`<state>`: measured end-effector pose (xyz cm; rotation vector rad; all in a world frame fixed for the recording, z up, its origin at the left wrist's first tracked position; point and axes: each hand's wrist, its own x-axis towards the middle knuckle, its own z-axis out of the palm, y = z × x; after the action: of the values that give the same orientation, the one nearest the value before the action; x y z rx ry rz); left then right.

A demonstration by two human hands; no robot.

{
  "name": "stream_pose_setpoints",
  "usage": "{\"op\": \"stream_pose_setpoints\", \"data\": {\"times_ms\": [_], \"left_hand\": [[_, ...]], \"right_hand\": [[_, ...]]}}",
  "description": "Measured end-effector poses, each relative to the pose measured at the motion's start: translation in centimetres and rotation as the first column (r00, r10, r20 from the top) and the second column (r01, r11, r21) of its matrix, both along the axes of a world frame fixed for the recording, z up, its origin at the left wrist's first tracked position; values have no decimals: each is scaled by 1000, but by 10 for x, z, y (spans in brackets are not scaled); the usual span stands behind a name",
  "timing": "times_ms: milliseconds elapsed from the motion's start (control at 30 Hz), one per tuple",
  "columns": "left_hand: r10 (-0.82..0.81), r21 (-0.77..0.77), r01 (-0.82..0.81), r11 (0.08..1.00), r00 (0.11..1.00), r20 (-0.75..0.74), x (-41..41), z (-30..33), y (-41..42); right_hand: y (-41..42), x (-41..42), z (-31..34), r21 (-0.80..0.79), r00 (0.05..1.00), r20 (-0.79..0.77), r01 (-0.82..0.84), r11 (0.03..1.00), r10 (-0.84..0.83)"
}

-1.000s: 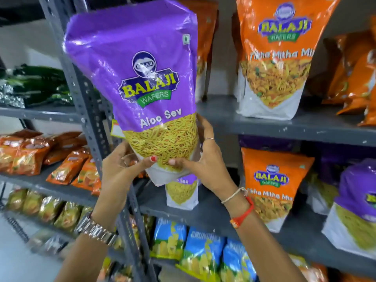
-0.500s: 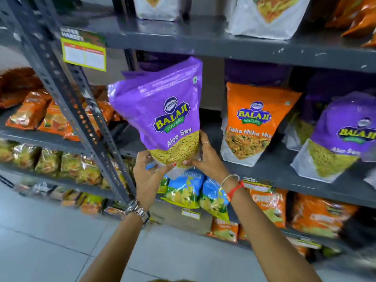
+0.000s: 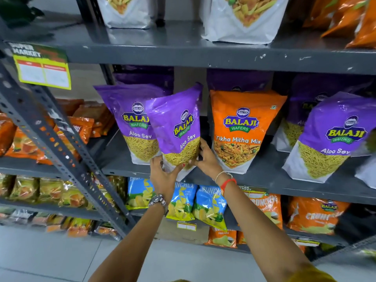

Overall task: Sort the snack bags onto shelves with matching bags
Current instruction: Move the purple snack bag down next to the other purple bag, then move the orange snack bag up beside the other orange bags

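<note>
On the middle shelf (image 3: 264,176), near its front edge, I have a purple Aloo Sev bag (image 3: 177,129) gripped at its base with both hands. My left hand (image 3: 162,174) is wrapped around the lower left corner from below, and my right hand (image 3: 205,159) presses the lower right side, fingers against the bag's edge. The bag leans to the right and its bottom sits at the lip of the shelf; I cannot tell whether it is resting there or just above it. Just to its left, partly overlapped by it, stands a second Aloo Sev bag (image 3: 130,121), upright on the same shelf. To the right of my right hand stands an orange Tikha Mitha Mix bag (image 3: 244,127), and farther right a third purple Aloo Sev bag (image 3: 335,139), tilted. More purple bags sit in the far row behind. Blue Crunchex bags (image 3: 207,206) fill the shelf below, under my wrists.
</note>
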<state>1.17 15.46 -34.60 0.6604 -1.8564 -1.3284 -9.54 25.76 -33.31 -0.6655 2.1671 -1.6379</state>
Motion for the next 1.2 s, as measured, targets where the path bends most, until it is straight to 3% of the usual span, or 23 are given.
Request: {"op": "stream_pose_setpoints", "data": {"times_ms": [133,267,333,400,433,500,567,633,733,800,867,1067,1200], "left_hand": [[32,-39,-29,999,994,100,-15,-3,-3],[70,-72,-60,996,989,132,-21,-7,5],[178,-74,-170,983,977,120,-21,-7,14],[284,-155,-276,948,958,29,-17,-9,27],[255,-220,-258,941,966,-42,-15,-7,36],[-25,-371,-8,928,996,-86,-17,-3,54],[-367,-433,346,832,929,38,-27,2,69],[-527,-313,526,791,845,87,-42,5,78],[-556,67,553,830,831,33,-67,11,85],[-594,311,562,766,805,9,-85,11,81],[-639,433,577,692,769,-5,-98,11,74],[-613,407,539,738,787,70,-91,8,69],[-570,290,525,800,815,99,-67,14,75]], "right_hand": [[-7,6,1,-141,990,39,139,980,-135],[-1,23,3,-317,916,41,390,864,-398],[11,32,5,-401,802,-6,545,736,-597],[30,31,6,-417,606,-84,700,580,-791],[40,29,7,-382,506,-119,771,510,-854],[61,19,7,-280,387,-171,862,422,-906],[78,7,3,-196,414,-173,875,444,-894],[91,-7,-8,-131,532,-106,830,542,-840],[105,-24,-18,-121,733,43,678,725,-679],[114,-31,-20,-128,815,138,578,806,-562],[123,-36,-20,-115,858,136,510,852,-495],[134,-21,-20,-94,873,63,487,868,-483],[134,15,-17,-120,850,-5,522,845,-526]]}}
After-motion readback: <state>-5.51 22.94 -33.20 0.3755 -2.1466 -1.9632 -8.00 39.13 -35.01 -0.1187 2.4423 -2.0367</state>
